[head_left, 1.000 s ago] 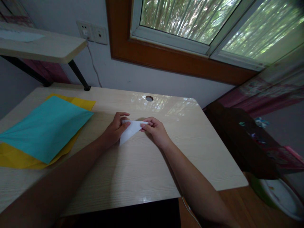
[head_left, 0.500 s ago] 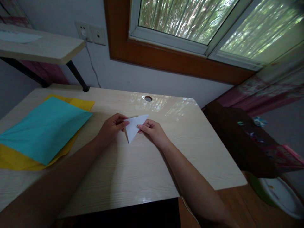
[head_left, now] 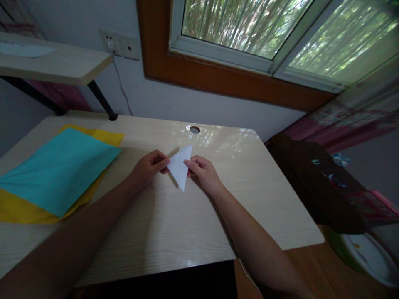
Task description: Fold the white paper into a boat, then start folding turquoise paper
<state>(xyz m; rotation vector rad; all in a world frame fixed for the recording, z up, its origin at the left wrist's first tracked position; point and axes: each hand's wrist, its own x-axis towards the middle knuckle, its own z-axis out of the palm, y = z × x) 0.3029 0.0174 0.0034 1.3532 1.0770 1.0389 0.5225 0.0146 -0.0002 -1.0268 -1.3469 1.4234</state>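
Pale wood surface (head_left: 187, 224): both hands, left (head_left: 149, 166) and right (head_left: 202, 172), pinch a white paper (head_left: 180, 168) already folded to a triangle, further folds seemingly pending.

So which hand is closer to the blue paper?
Left. The left hand pinches the white paper on the side toward the blue paper; the right hand is farther away.

Both hands hold a folded white paper triangle (head_left: 180, 167) just above the pale wooden bench (head_left: 193, 224): the left hand (head_left: 149, 165) pinches its left corner and the right hand (head_left: 202, 171) pinches its right edge, one tip pointing up and away, another down toward the person. To the left on the bench lies a teal sheet (head_left: 59, 168) on top of a yellow sheet (head_left: 21, 209). A round cable hole (head_left: 194, 129) sits near the far edge, below a window (head_left: 249, 29).
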